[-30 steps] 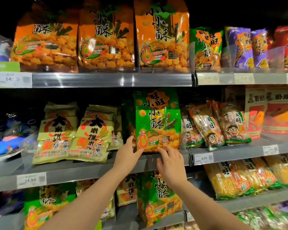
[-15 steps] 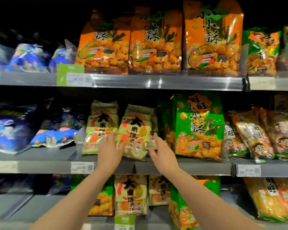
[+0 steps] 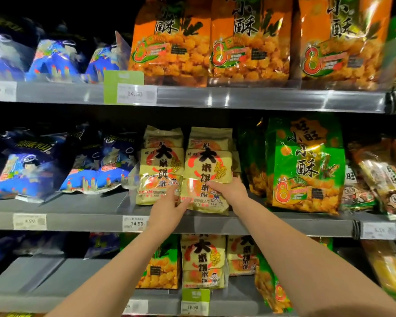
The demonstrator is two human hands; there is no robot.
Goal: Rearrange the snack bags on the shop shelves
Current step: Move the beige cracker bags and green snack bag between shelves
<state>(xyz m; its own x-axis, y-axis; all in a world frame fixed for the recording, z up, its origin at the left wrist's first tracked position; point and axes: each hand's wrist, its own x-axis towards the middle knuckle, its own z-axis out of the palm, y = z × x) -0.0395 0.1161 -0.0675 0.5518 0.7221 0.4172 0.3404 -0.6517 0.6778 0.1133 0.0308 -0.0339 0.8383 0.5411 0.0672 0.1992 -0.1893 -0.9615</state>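
Both hands are on the middle shelf (image 3: 89,219), working the right-hand cracker bag (image 3: 207,170) of a pair of pale yellow ones. The left hand (image 3: 169,208) lies with fingers loosely extended against the bag's lower left corner; the right hand (image 3: 230,191) rests its fingers on the lower right front. Neither hand looks closed around it, so I judge this to be nudging or squaring up rather than a lift.

The second cracker bag (image 3: 161,165) stands just beside it, upright and facing out. To the right, the green bag (image 3: 305,165) stands upright and looks settled. The blue bags (image 3: 55,170) on the left still lie slumped and askew, so that stretch seems left to do.

Count, as far as visible: three orange bags (image 3: 249,40) on the top shelf; two cracker bags in front on the middle shelf, with more perhaps behind; one front green bag. How many blue bags there are I cannot tell.
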